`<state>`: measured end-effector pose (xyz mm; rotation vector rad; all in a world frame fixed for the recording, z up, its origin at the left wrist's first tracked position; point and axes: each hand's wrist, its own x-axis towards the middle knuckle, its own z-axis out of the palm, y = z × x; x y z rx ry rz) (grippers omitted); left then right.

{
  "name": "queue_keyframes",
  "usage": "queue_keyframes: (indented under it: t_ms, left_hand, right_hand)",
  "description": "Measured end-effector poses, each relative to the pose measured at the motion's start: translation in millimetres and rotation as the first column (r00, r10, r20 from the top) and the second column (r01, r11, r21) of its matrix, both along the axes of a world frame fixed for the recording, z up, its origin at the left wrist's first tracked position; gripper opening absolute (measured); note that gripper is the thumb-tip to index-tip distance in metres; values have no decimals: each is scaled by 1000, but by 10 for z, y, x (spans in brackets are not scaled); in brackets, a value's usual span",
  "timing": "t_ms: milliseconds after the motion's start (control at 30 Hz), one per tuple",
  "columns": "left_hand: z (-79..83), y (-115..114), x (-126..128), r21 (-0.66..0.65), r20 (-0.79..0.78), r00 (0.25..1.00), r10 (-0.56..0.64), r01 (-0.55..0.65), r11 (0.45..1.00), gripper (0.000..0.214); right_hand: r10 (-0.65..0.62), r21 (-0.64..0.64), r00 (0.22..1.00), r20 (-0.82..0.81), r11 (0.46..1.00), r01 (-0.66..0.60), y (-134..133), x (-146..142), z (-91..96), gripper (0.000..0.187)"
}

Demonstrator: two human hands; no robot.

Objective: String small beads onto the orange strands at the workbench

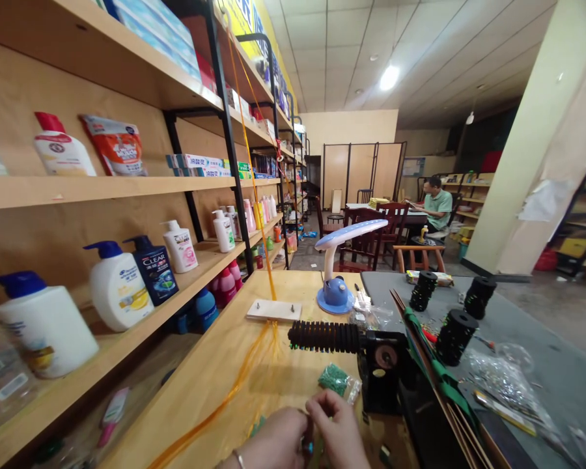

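At the bottom of the head view, my left hand [280, 438] and my right hand [339, 428] are close together over the wooden table [219, 365]. The left one has its fingers curled; my right thumb and index finger are pinched. A small dark piece with a bit of blue shows between the hands, too unclear to name. Just beyond lies a clear bag of green beads [333, 379]. Orange threads [239, 387] run from under a pale bar with two bolts [274, 311]. A ridged black roller [325, 336] on a black stand [381, 372] sits ahead.
Left, shelves [185, 280] carry bottles and boxes. A blue desk lamp [336, 294] stands behind the roller. To the right, a grey table [522, 326] holds several black spools [455, 337] and plastic bags. Farther back, a person in a green shirt [438, 205] sits at a table.
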<state>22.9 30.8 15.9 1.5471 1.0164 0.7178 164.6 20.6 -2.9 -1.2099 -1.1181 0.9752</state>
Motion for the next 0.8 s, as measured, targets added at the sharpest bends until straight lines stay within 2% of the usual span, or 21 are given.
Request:
queue_keyframes:
  t_ms: [100, 167, 200, 267, 367, 467, 533, 600, 700, 800]
  left_hand:
    - [47, -8, -36, 113, -157, 987, -17, 35, 993, 28]
    - [75, -33, -61, 192, -190, 982, -11, 49, 980, 33]
    - [82, -54, -62, 216, -156, 988, 11, 23, 976, 34]
    - [72, -113, -29, 213, -6, 995, 104, -101, 972, 29]
    - [-2, -226, 114, 197, 188, 948, 256, -292, 936, 21]
    - [-101, -312, 284, 253, 242, 923, 298, -357, 899, 13]
    - [-145, -339, 353, 261, 256, 921, 294, -359, 896, 12]
    - [-158, -349, 371, 270, 248, 927, 282, -346, 899, 12]
    - [-135, -364, 332, 291, 204, 942, 266, -318, 902, 14]
    - [-112, -395, 286, 302, 157, 951, 267, -304, 904, 16]
  right_hand:
    - [-16, -33, 991, -129, 999, 12, -15, 46, 8, 29]
    - [-24, -46, 989, -147, 999, 17, -32, 86, -22, 34]
    - [-35, -56, 986, -165, 998, 26, -43, 100, -45, 36]
    - [-71, -91, 969, -235, 995, 50, -72, 106, -101, 40]
    - [-101, -154, 909, -404, 987, 41, -134, 66, -160, 44]
    - [-71, -159, 814, -576, 987, -27, -203, 15, -163, 43]
    - [-67, -161, 737, -673, 985, -57, -241, 2, -155, 40]
    - [-71, -163, 693, -717, 984, -69, -274, 7, -169, 39]
    - [-53, -122, 703, -710, 991, -48, -324, 14, -254, 41]
    - [-38, -47, 712, -701, 999, 6, -383, -15, -384, 55]
